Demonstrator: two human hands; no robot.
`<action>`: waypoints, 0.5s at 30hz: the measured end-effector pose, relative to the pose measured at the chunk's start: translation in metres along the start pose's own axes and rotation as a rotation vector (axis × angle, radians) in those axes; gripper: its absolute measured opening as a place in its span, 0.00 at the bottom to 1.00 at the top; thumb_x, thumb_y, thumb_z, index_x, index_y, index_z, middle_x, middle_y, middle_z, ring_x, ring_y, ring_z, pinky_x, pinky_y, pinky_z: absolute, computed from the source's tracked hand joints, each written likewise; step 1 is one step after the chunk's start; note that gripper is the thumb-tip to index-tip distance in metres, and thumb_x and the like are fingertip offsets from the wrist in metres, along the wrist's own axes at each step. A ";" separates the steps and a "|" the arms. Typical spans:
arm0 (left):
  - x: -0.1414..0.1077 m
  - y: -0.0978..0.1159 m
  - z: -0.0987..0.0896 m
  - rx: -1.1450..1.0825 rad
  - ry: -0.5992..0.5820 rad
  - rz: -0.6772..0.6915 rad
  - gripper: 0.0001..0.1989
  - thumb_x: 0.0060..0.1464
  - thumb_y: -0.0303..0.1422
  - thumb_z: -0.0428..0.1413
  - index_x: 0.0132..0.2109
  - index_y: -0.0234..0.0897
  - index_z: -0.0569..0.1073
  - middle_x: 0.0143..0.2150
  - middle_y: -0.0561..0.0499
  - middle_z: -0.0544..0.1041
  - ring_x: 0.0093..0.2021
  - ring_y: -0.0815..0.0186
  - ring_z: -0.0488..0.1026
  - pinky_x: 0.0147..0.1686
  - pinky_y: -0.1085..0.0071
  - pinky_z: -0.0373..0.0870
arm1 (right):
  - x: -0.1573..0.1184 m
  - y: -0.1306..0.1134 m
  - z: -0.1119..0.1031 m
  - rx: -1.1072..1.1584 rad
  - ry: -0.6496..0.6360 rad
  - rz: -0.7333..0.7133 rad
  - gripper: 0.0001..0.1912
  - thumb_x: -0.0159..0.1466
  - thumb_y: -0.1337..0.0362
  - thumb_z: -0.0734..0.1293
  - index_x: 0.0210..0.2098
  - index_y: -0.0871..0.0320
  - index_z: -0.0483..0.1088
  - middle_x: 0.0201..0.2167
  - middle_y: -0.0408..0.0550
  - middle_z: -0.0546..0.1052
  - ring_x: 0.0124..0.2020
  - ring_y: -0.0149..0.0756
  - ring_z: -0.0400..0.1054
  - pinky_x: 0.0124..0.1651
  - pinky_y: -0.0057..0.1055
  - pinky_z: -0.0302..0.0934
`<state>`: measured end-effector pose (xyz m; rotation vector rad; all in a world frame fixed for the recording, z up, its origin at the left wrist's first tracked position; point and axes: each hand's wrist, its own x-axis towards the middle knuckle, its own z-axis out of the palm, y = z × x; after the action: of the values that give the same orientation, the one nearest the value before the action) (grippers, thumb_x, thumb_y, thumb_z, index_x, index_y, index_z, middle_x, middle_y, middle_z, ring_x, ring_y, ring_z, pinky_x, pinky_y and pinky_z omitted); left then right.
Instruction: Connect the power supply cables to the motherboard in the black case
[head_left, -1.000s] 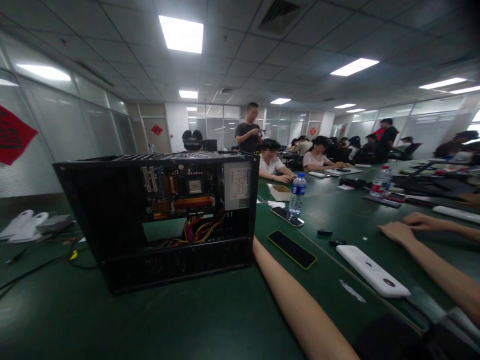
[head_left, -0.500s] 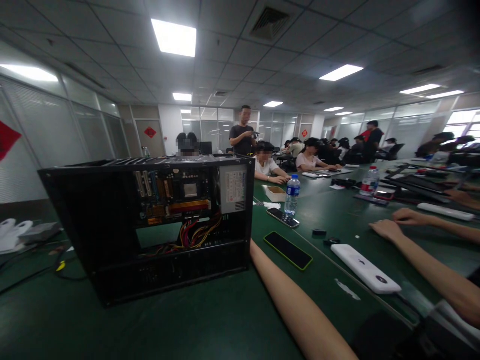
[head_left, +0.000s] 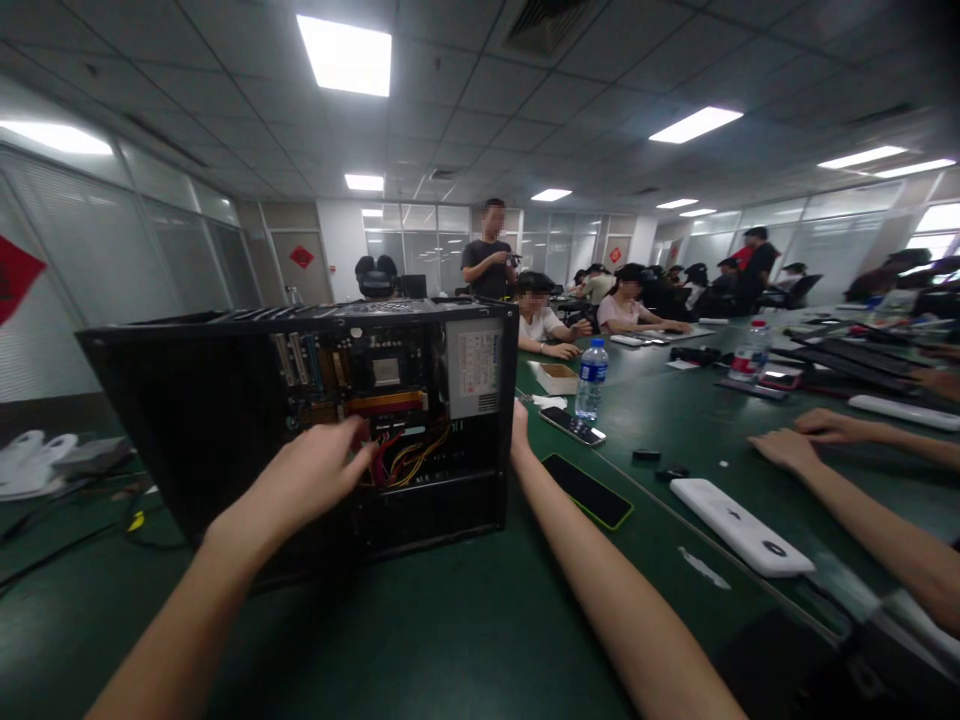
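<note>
An open black computer case point(head_left: 435, 520) stands upright on the green table point(head_left: 420, 640), its inside facing me. My left hand point(head_left: 322, 465) reaches into the opening, its fingertips at the bundle of coloured cables point(head_left: 416, 458) below the circuit board point(head_left: 360, 365). Whether those fingers grip a cable is too dark and small to tell. At the case's right edge, beside the silver power supply point(head_left: 478, 365), is my right hand point(head_left: 519, 428); its fingers are hidden behind the case.
Right of the case lie a green-edged phone point(head_left: 589, 490), another phone point(head_left: 571, 426), a water bottle point(head_left: 592, 380) and a white device point(head_left: 741, 525). Another person's hands point(head_left: 787, 450) rest farther right. Cables point(head_left: 67, 545) lie at the left.
My left hand has come into view and reached into the case at the cables. My right hand now shows a little more beside the case edge. The view has shifted slightly.
</note>
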<state>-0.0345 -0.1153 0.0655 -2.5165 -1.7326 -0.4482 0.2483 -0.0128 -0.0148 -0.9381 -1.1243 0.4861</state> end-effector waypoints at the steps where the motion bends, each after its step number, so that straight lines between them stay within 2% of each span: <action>1: 0.014 -0.005 0.014 0.016 0.005 -0.057 0.16 0.63 0.42 0.46 0.48 0.36 0.70 0.46 0.39 0.79 0.44 0.51 0.78 0.43 0.60 0.70 | 0.010 0.004 0.002 0.033 0.051 0.027 0.22 0.67 0.47 0.61 0.30 0.61 0.67 0.26 0.43 0.72 0.27 0.29 0.64 0.32 0.27 0.61; 4: 0.038 -0.016 0.052 -0.046 -0.048 -0.104 0.17 0.62 0.43 0.48 0.49 0.35 0.66 0.45 0.38 0.78 0.42 0.51 0.77 0.40 0.62 0.68 | 0.035 0.003 0.000 0.211 0.150 0.041 0.19 0.61 0.48 0.62 0.31 0.60 0.68 0.28 0.45 0.74 0.32 0.32 0.68 0.35 0.27 0.62; 7: 0.044 -0.018 0.071 -0.168 -0.027 -0.088 0.12 0.59 0.39 0.52 0.45 0.37 0.64 0.40 0.43 0.77 0.37 0.56 0.75 0.35 0.66 0.65 | 0.045 -0.012 -0.005 0.381 0.121 0.018 0.19 0.55 0.50 0.67 0.35 0.60 0.72 0.34 0.47 0.77 0.36 0.34 0.70 0.38 0.28 0.63; 11: 0.042 -0.013 0.064 -0.226 0.087 -0.071 0.05 0.54 0.31 0.53 0.39 0.39 0.64 0.30 0.51 0.73 0.30 0.62 0.71 0.31 0.68 0.60 | 0.039 -0.041 -0.006 0.365 0.124 0.031 0.20 0.54 0.50 0.68 0.37 0.60 0.71 0.37 0.48 0.76 0.39 0.35 0.70 0.37 0.27 0.62; 13: 0.038 -0.009 0.052 -0.275 0.189 -0.033 0.03 0.54 0.30 0.52 0.37 0.39 0.65 0.28 0.53 0.72 0.28 0.64 0.69 0.32 0.68 0.60 | 0.028 -0.061 -0.005 0.304 0.157 -0.096 0.18 0.59 0.51 0.66 0.39 0.60 0.70 0.38 0.48 0.75 0.40 0.35 0.69 0.39 0.28 0.63; 15: 0.031 -0.006 0.036 -0.357 0.361 -0.017 0.04 0.56 0.33 0.53 0.36 0.38 0.66 0.28 0.53 0.71 0.28 0.66 0.69 0.32 0.69 0.61 | 0.011 -0.085 -0.005 0.201 0.216 -0.323 0.15 0.65 0.53 0.63 0.39 0.58 0.69 0.39 0.48 0.74 0.41 0.34 0.69 0.45 0.31 0.64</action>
<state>-0.0224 -0.0773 0.0392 -2.4251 -1.6521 -1.2241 0.2471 -0.0529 0.0607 -0.6034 -0.9859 0.2221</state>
